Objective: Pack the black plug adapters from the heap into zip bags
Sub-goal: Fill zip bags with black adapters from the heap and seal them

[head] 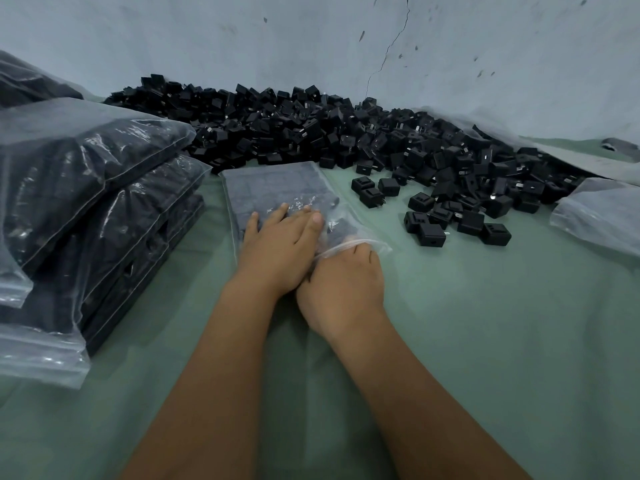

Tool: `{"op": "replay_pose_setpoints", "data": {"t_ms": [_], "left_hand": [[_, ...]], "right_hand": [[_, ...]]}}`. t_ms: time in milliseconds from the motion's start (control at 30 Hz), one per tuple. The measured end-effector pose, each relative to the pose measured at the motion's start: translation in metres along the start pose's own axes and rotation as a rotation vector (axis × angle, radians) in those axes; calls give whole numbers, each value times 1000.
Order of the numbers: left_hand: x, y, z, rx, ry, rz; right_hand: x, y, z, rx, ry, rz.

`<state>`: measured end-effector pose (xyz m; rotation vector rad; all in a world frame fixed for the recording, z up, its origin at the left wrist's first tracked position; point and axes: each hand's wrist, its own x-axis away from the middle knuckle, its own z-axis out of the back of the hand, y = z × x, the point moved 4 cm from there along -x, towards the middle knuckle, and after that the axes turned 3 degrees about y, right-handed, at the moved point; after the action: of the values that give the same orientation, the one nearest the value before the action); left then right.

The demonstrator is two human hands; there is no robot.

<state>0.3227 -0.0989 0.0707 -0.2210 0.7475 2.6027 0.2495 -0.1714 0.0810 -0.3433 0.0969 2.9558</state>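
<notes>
A zip bag (pixel 273 188) filled with rows of black plug adapters lies flat in the middle of the green surface. My left hand (pixel 277 247) presses flat on its near end with straight fingers. My right hand (pixel 343 282) reaches into the bag's open mouth, its fingers hidden under the plastic lip. A big heap of black plug adapters (pixel 311 129) runs along the wall behind the bag. Loose adapters (pixel 433 216) are scattered to the right of it.
A stack of filled zip bags (pixel 86 188) stands at the left. Empty zip bags (pixel 599 216) lie at the right edge. The green cloth (pixel 485 323) in front is bare. A cracked grey wall (pixel 381 46) closes the back.
</notes>
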Motion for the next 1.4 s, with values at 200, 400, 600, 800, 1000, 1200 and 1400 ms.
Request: {"op": "replay_pose_setpoints", "data": {"t_ms": [200,400,600,800,1000,1200,1400], "left_hand": [[-1,0,-1,37,34,1],[0,-1,-1,42,29,-2],[-2,0,-1,52,25,6],[-2,-1,-1,58,6,-9],[-2,1,1,52,-7,-19],[0,1,0,70,-18,-16],[2,2,5,154,-25,15]], "right_hand": [[-3,2,0,36,17,5],[-7,0,-1,151,-94,70],[-12,-1,2,163,-122,99],[-24,-2,3,116,-114,130],[-36,-4,-4,226,-125,110],[-34,2,-7,34,98,129],[-24,10,13,-136,338,189]]}}
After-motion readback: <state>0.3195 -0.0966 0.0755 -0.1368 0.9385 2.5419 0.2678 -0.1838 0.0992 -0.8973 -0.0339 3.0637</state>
